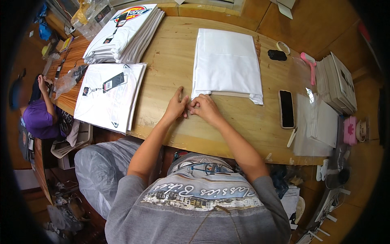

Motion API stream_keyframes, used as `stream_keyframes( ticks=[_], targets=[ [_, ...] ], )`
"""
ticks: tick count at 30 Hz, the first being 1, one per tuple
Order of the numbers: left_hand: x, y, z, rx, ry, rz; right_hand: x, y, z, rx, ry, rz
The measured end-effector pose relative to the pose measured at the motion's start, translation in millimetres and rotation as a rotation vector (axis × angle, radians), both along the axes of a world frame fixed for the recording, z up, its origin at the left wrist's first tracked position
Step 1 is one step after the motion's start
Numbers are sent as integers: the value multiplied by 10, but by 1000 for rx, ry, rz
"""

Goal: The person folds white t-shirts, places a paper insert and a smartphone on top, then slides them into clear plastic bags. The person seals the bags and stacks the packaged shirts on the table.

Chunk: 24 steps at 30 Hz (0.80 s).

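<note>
A white folded T-shirt (227,61) lies on the wooden table in front of me, its near edge drawn in around a pale flat board (231,94). At the shirt's near left corner, my right hand (206,109) is closed, its fingertips pinching the cloth. My left hand (177,107) is just left of that corner, resting near the tabletop. Its index finger and thumb are apart, and the other fingertips come close to my right hand. I see nothing held in it.
A tall stack of white T-shirts (126,34) and a lower tagged pile (107,95) stand left. A phone (286,109), black object (277,55), tape roll (283,48), pink-handled tool (309,67) and stacked boards (335,83) lie right. Another person (40,114) sits far left.
</note>
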State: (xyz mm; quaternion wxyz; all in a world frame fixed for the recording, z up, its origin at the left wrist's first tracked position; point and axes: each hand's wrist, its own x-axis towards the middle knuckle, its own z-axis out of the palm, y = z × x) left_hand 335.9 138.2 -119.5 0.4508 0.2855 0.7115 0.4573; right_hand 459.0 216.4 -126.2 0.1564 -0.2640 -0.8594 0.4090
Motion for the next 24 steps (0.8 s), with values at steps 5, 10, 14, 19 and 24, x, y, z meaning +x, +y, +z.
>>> stream_keyframes(
  ticks=[5,10,14,19,24],
  targets=[
    [22,3,-50,57,-11,24,15,-43,30,47,-23,-11],
    [60,74,-116,39,162,39,156,-116,-36,170,65,-47],
    [63,97,-143,60,302,-24,795,-239,-19,292,30,-199],
    [49,-79,-44,68,312,-78,2586,-474,177,452,-412,-551],
    [-1,-162,-32,83,352,-201,3907,-916,454,160,-1313,-694]
  ],
)
